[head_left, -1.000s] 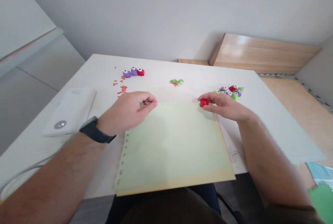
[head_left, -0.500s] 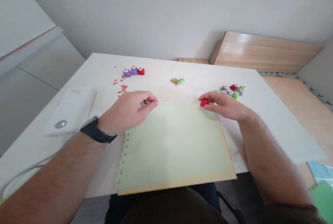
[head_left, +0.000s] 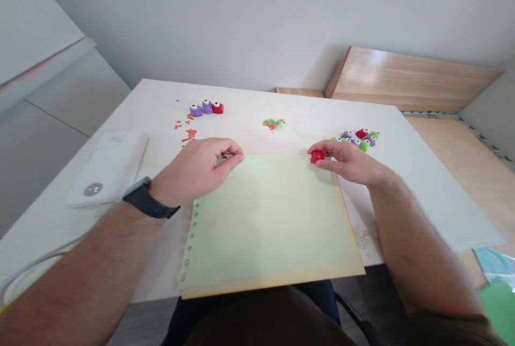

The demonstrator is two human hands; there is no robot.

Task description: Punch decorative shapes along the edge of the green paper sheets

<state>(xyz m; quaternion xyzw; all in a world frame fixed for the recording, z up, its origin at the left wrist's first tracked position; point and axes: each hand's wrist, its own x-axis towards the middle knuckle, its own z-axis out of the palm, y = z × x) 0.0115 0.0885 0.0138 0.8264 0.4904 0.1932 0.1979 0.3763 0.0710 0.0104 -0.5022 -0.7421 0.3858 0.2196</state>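
The right hand (head_left: 346,163) is curved around a small red piece (head_left: 317,156), which is held between thumb and fingers at the far edge of a pale green sheet (head_left: 277,217), close to its right corner. The left hand (head_left: 209,169) is set at the same edge, towards the left corner, with thumb and forefinger brought narrowly together at the tips; whether the paper is pinched between them cannot be told. A dark watch (head_left: 147,200) is worn on the left wrist.

Small shaped holes (head_left: 192,235) are lined along the sheet's left side, and a yellowish layer (head_left: 281,285) is seen below it, jutting out at the near edge over the white table (head_left: 241,120). Two purple figures and a red one (head_left: 206,107), topped with round eyes, are placed at the far left. A mixed cluster of red, purple and green figures (head_left: 355,142) is gathered just beyond the right hand. Green and orange bits (head_left: 274,124) are heaped between the two groups, while orange-red scraps (head_left: 191,134) are scattered beyond the left hand. A flat white box (head_left: 110,166) is laid to the left
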